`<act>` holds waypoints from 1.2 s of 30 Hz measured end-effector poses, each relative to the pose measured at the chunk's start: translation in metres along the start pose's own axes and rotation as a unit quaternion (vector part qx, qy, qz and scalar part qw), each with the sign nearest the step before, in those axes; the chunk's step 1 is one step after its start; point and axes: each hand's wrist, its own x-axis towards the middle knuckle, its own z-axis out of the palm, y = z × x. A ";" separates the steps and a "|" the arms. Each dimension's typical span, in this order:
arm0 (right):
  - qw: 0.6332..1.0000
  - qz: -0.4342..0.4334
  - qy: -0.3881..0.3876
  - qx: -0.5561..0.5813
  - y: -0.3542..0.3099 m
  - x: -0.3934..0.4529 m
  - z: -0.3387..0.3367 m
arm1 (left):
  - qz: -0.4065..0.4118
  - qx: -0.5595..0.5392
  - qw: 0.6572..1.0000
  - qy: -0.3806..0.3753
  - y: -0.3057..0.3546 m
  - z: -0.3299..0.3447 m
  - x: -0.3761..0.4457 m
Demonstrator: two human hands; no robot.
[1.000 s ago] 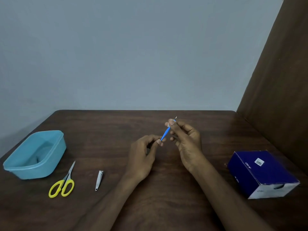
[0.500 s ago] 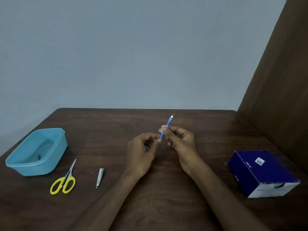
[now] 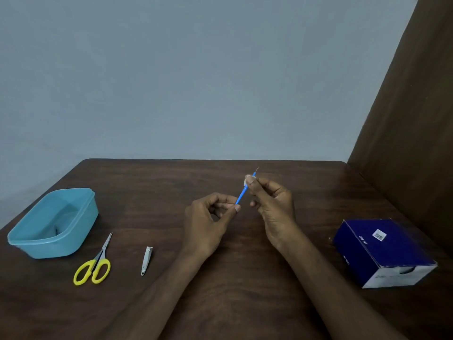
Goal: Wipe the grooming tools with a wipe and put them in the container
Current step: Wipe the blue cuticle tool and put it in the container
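A thin blue-handled tool [image 3: 241, 195] with a fine metal tip is held above the middle of the dark wooden table [image 3: 245, 303]. My left hand [image 3: 208, 224] pinches its lower end. My right hand [image 3: 272, 204] pinches a small white wipe [image 3: 245, 182] around the tool's upper part, just below the tip. Yellow-handled scissors [image 3: 94, 263] and a metal nail clipper [image 3: 146, 260] lie on the table at the left. The light blue container [image 3: 52, 222] stands at the far left, with something small and dark inside.
A dark blue box [image 3: 382, 251] with a white end sits on the table at the right. A brown panel [image 3: 411, 143] rises along the right side, and a grey wall stands behind the table's far edge.
My right hand slid down the tool's shaft and has come back up toward the tip with the wipe. My left hand kept its pinch on the lower end.
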 end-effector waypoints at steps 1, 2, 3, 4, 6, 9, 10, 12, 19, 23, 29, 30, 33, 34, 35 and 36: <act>1.000 0.011 -0.009 -0.005 0.001 -0.001 -0.001 | -0.004 -0.002 1.000 0.002 0.000 0.000 0.000; 0.999 0.027 -0.022 -0.015 0.003 -0.003 -0.001 | -0.008 -0.003 1.000 0.005 -0.001 0.000 0.000; 0.998 0.038 -0.040 -0.034 0.005 -0.005 -0.001 | -0.011 -0.003 1.000 0.011 -0.002 -0.001 0.000; 0.996 0.040 -0.059 -0.060 0.007 -0.007 -0.001 | -0.011 -0.004 1.000 0.017 -0.003 -0.001 0.000; 0.992 0.030 -0.079 -0.098 0.008 -0.010 0.000 | -0.013 -0.010 1.000 0.023 -0.005 -0.001 0.001; 0.994 0.022 -0.067 -0.088 0.005 -0.010 0.001 | -0.015 -0.014 1.000 0.017 -0.004 -0.001 0.001; 0.995 0.018 -0.058 -0.080 0.005 -0.010 0.001 | -0.014 -0.012 1.000 0.015 -0.003 0.000 0.001; 0.997 0.014 -0.039 -0.061 0.003 -0.008 0.001 | -0.009 -0.003 1.000 0.016 -0.002 0.000 0.001; 0.999 0.022 0.021 0.027 -0.008 0.000 -0.001 | 0.005 0.031 0.999 -0.010 0.001 0.001 -0.002; 0.997 0.039 0.041 0.057 -0.013 0.003 -0.005 | 0.016 0.050 0.998 -0.015 -0.003 0.002 -0.001; 0.997 0.023 0.062 0.036 -0.010 0.005 -0.008 | 0.019 0.058 0.998 -0.013 -0.001 0.002 -0.002; 0.997 0.011 0.072 0.021 -0.009 0.006 -0.008 | 0.016 0.058 0.998 -0.012 -0.001 0.001 -0.002; 0.995 -0.025 0.093 -0.017 -0.009 0.009 -0.011 | 0.012 0.055 0.998 -0.014 -0.002 0.001 -0.002; 0.995 -0.029 0.099 -0.016 -0.010 0.010 -0.012 | 0.010 0.052 0.999 -0.014 -0.002 0.001 -0.002; 0.994 -0.030 0.107 -0.006 -0.012 0.011 -0.014 | 0.008 0.048 0.999 -0.016 -0.001 0.001 -0.002; 0.993 -0.029 0.114 0.009 -0.014 0.013 -0.016 | 0.005 0.046 0.999 -0.019 -0.001 0.002 -0.002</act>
